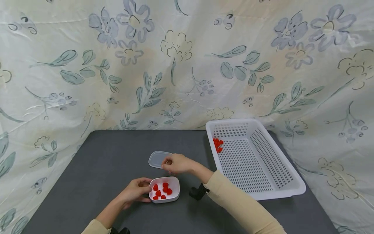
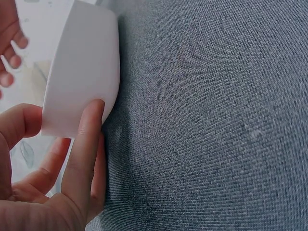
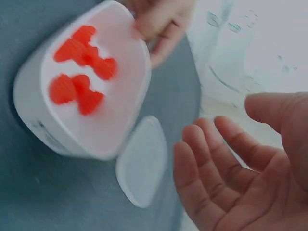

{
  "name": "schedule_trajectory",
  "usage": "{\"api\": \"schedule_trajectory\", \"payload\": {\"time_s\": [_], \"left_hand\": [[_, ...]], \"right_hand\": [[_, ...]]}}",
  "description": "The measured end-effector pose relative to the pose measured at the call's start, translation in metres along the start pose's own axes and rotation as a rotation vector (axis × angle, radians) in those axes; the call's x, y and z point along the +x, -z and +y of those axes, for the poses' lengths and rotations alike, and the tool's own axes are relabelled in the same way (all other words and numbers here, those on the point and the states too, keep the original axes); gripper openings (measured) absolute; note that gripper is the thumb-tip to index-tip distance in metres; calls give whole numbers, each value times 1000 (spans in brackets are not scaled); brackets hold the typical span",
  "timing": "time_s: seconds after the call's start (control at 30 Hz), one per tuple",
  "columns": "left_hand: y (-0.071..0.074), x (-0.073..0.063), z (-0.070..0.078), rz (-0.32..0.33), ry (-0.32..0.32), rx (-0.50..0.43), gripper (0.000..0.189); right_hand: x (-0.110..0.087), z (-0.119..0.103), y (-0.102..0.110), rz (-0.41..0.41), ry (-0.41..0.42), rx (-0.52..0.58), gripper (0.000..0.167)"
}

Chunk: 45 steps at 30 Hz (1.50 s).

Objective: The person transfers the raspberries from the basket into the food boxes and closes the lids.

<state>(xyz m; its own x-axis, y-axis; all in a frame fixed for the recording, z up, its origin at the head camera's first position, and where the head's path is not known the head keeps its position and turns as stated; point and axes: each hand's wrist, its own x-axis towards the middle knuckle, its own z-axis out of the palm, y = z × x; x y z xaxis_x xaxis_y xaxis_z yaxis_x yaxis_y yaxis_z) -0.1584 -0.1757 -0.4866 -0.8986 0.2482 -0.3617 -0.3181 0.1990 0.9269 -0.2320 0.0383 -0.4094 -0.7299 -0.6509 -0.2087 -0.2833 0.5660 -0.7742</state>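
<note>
White and round-cornered, the box (image 2: 84, 62) holds red pieces (image 1: 158, 193), left fingers (image 2: 83, 144) gripping its end, right fingers (image 3: 186, 168) loosely curved, empty

Looks like woven cloth across the surface (image 1: 117, 162), matt and a bit rough, with ribbing you can see up close. The tub (image 2: 86, 67) is smooth white plastic, more satin than glossy, and the lid (image 1: 157, 159) seems to be cloudy plastic. Over by the right edge, the basket (image 1: 245, 165) is plastic too (slotted, but smooth along the rim). Behind the far edge, the flowery sheet (image 1: 187, 97) is creased with a slight sheen. Can't tell what the red pieces (image 1: 158, 193) are made of.
</note>
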Motion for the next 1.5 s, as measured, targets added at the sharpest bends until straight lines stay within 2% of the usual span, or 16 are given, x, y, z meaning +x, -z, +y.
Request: {"api": "schedule_trajectory", "payload": {"time_s": [0.17, 0.27, 0.5, 0.8, 1.03, 1.3, 1.5], "left_hand": [[-1, -1, 0, 11, 2, 7, 47], [-1, 0, 0, 15, 4, 9, 47], [-2, 0, 1, 19, 14, 7, 46], [-2, 1, -1, 25, 17, 11, 46], [-2, 2, -2, 35, 25, 23, 47], [-2, 1, -1, 40, 37, 30, 47], [-3, 1, -1, 41, 32, 26, 48]], "right_hand": [[-4, 3, 29, 124, 64, -24, 25], [-7, 9, 46, 208, 62, -7, 23], [-20, 29, 89, 335, -31, 96, 30], [-38, 76, 131, 444, -141, 196, 37], [-49, 112, 139, 474, -244, 196, 43], [-57, 146, 131, 476, -375, 155, 40], [-61, 162, 124, 486, -446, 108, 33]]}}
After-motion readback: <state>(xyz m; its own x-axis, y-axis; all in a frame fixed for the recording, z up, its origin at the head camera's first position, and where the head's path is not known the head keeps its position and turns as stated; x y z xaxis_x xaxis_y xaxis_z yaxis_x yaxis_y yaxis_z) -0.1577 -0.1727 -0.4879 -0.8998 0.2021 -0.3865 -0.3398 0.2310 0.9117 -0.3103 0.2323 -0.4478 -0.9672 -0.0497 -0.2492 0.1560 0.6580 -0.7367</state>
